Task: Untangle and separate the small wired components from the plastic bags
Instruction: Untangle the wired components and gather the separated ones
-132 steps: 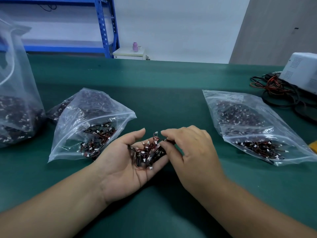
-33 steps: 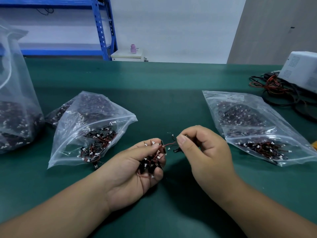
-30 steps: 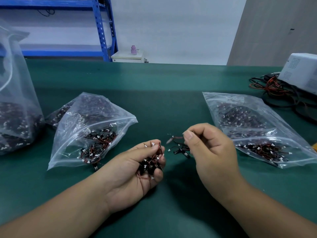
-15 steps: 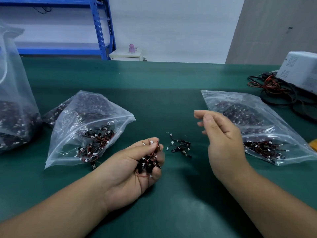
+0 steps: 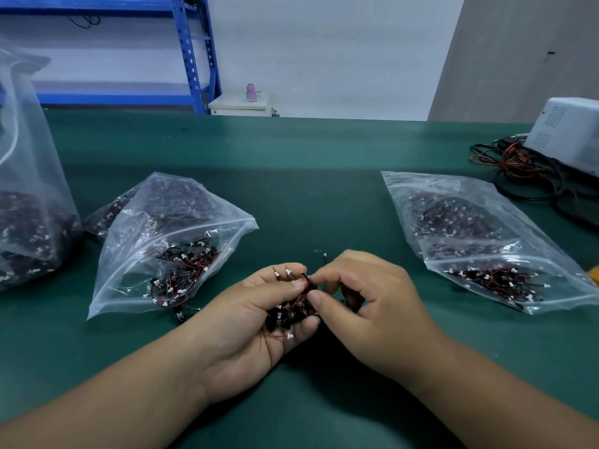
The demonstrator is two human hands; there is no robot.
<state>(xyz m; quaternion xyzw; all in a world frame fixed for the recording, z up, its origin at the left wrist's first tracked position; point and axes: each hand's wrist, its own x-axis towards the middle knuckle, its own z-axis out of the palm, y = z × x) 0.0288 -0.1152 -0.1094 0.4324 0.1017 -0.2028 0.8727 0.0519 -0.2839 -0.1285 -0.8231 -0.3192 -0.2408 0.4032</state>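
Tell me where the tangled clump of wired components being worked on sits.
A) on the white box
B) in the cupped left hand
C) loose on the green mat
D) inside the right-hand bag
B: the clump of wired components lies inside the curled fingers of the left hand, while the right hand pinches at it.

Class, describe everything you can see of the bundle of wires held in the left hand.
The bundle is a tangled clump of thin red and black wires, small black parts and tiny white plugs. It sits in the cupped left hand, whose thumb curls over its top. The right hand pinches one edge of it between thumb and forefinger. It is held over the green table.
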